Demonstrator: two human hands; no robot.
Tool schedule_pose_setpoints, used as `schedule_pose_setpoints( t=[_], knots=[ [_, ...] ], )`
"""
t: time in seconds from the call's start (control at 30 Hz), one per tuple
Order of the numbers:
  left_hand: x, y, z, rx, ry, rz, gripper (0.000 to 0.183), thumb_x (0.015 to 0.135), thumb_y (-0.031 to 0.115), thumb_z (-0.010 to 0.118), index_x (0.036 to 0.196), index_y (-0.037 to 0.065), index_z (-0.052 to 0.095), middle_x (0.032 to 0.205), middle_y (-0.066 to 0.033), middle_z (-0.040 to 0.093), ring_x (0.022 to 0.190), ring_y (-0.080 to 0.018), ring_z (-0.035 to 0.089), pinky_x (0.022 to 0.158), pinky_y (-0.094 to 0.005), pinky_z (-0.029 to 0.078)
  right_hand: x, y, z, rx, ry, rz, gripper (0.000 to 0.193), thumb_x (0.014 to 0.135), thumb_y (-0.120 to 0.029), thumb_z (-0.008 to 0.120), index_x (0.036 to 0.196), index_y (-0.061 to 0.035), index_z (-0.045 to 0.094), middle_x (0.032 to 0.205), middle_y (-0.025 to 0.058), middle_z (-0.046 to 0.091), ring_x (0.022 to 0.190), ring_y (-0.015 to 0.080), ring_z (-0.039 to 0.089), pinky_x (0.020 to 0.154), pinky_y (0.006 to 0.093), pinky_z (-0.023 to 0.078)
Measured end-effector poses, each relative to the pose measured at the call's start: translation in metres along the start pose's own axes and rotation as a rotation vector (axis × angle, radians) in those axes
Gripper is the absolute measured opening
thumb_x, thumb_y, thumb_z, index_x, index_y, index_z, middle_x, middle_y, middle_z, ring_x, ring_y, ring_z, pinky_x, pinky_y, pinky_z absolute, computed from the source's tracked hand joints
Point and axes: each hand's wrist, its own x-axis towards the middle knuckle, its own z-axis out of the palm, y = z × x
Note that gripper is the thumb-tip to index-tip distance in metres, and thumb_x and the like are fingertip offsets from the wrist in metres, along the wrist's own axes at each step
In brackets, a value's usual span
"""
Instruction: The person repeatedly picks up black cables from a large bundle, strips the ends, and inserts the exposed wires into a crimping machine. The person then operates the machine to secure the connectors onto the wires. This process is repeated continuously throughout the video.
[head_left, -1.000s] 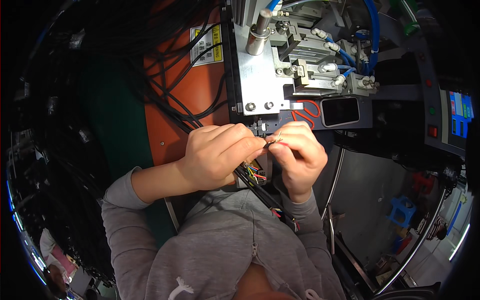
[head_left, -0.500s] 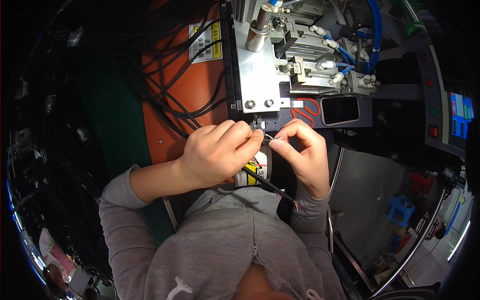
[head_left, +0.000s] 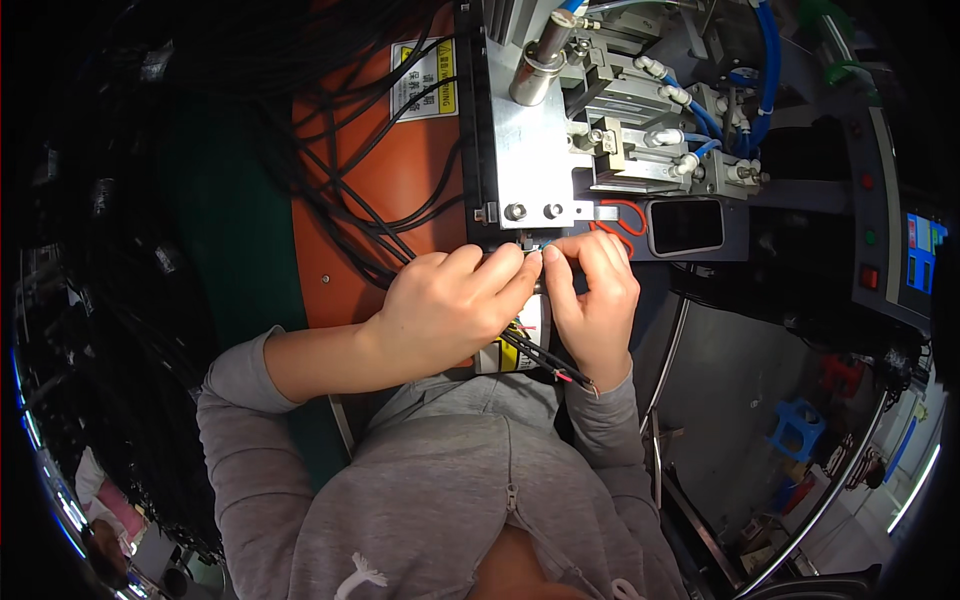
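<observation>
My left hand (head_left: 448,308) is closed, its thumb and index finger pinched at a small dark fixture (head_left: 528,241) below the machine's metal plate. What lies inside that pinch is hidden by the fingers. Close against it, my right hand (head_left: 597,298) pinches a thin wire, of which only a tiny pale and bluish bit shows at the fingertips. Beneath the hands, black cables (head_left: 540,357) slant down to the right, with coloured wire ends bared near my right wrist. More thin coloured wires (head_left: 520,328) show below the left fingers.
A bright metal plate (head_left: 535,170) stands just beyond my hands, with pneumatic cylinders (head_left: 640,155) and blue hoses behind. Red-handled scissors (head_left: 632,218) and a phone (head_left: 686,226) lie to the right. Black cables (head_left: 345,190) cross the orange surface (head_left: 335,265) at left.
My right hand has moved left and up, bringing its wire to the fixture beside my left fingertips. The loose cable ends have shifted slightly, and the whole view has moved a little.
</observation>
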Motion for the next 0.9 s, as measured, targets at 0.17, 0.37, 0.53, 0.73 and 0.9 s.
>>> schedule_pose_setpoints(
  t=[0.17, 0.37, 0.53, 0.73, 0.9],
  knots=[
    [0.000, 0.003, -0.002, 0.027, -0.040, -0.036, 0.032, 0.072, 0.013, 0.063, 0.103, 0.012, 0.070, 0.066, 0.0022, 0.041, 0.053, -0.0073, 0.044, 0.042, -0.0216, 0.035, -0.001, 0.000, 0.004, 0.022, 0.050, -0.049, 0.007, 0.075, 0.000, 0.064, 0.074, -0.0017, 0.057, 0.069, 0.0095, 0.054, 0.066, 0.0262, 0.051, 0.060, 0.0353, 0.042],
    [0.000, 0.001, 0.001, -0.015, 0.021, -0.045, 0.027, 0.072, 0.012, 0.065, 0.098, 0.011, 0.070, 0.067, 0.0022, 0.044, 0.053, -0.0081, 0.047, 0.044, -0.0231, 0.036, -0.009, 0.014, 0.021, 0.383, 0.061, 0.253, 0.006, 0.078, 0.002, 0.058, 0.075, -0.0001, 0.054, 0.068, 0.0058, 0.053, 0.064, 0.0142, 0.049, 0.060, 0.0268, 0.040],
    [0.005, -0.006, 0.001, -0.097, 0.059, -0.070, 0.022, 0.072, 0.011, 0.065, 0.094, 0.009, 0.069, 0.070, 0.0022, 0.051, 0.056, -0.0096, 0.053, 0.048, -0.0237, 0.040, -0.013, 0.026, 0.022, 0.707, -0.028, 0.456, 0.007, 0.083, -0.002, 0.056, 0.077, 0.0001, 0.053, 0.072, 0.0020, 0.054, 0.065, 0.0069, 0.046, 0.059, 0.0220, 0.038],
    [-0.004, -0.001, -0.011, 0.009, -0.067, -0.091, 0.019, 0.068, 0.008, 0.064, 0.086, 0.001, 0.064, 0.073, -0.0011, 0.051, 0.057, -0.0088, 0.054, 0.049, -0.0211, 0.045, -0.009, 0.009, 0.017, 0.450, 0.142, 0.288, 0.011, 0.078, -0.002, 0.070, 0.082, -0.0021, 0.059, 0.076, 0.0059, 0.058, 0.072, 0.0117, 0.056, 0.067, 0.0266, 0.045],
    [-0.006, -0.005, -0.009, -0.022, -0.083, -0.171, 0.025, 0.069, 0.007, 0.063, 0.092, 0.001, 0.063, 0.073, -0.0009, 0.049, 0.059, -0.0101, 0.056, 0.051, -0.0232, 0.048, 0.009, 0.001, -0.001, 0.424, -0.228, -0.375, 0.026, 0.065, 0.001, 0.076, 0.089, -0.0023, 0.067, 0.090, 0.0105, 0.065, 0.081, 0.0260, 0.062, 0.072, 0.0325, 0.050]
  ],
)
